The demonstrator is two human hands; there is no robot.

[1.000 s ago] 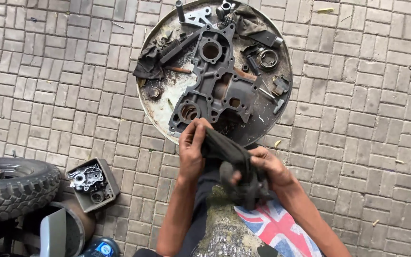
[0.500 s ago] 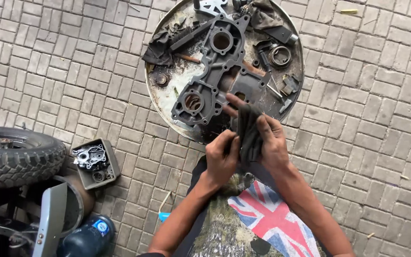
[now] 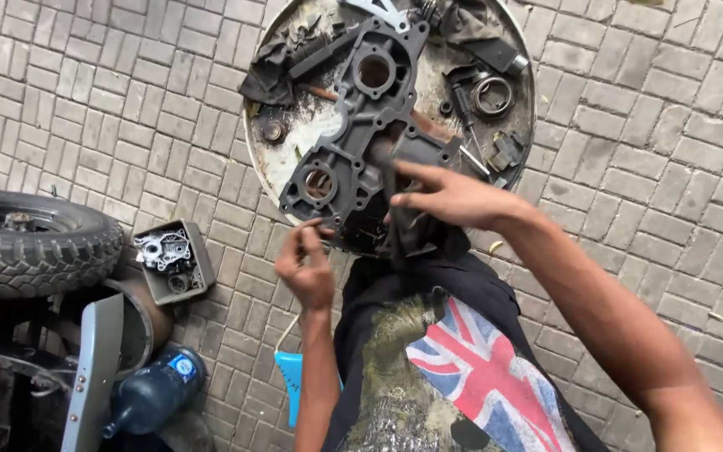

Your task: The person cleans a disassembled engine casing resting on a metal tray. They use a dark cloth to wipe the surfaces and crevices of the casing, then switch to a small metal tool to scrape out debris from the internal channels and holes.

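My right hand (image 3: 453, 199) reaches over the near rim of a round metal tray (image 3: 254, 163) and is shut on a dark grey greasy piece (image 3: 407, 234) that hangs below its fingers. I cannot tell whether this piece is cloth or metal. My left hand (image 3: 307, 269) is lower left of it and apart from it, its thumb and fingertips pinched together near the tray's edge with nothing clearly in them. A large dark engine case cover (image 3: 353, 109) with round holes lies in the tray just beyond both hands.
The tray also holds a black rag (image 3: 271, 71), a metal ring (image 3: 492, 94) and small greasy parts. On the brick paving at left are a tyre (image 3: 35, 243), a small square box of metal parts (image 3: 173, 261), a blue bottle (image 3: 156, 389) and a blue plastic piece (image 3: 288, 381).
Both hands gripped the dark piece earlier. My left hand has let go and dropped to the left, while my right hand carried the piece forward over the tray's edge.
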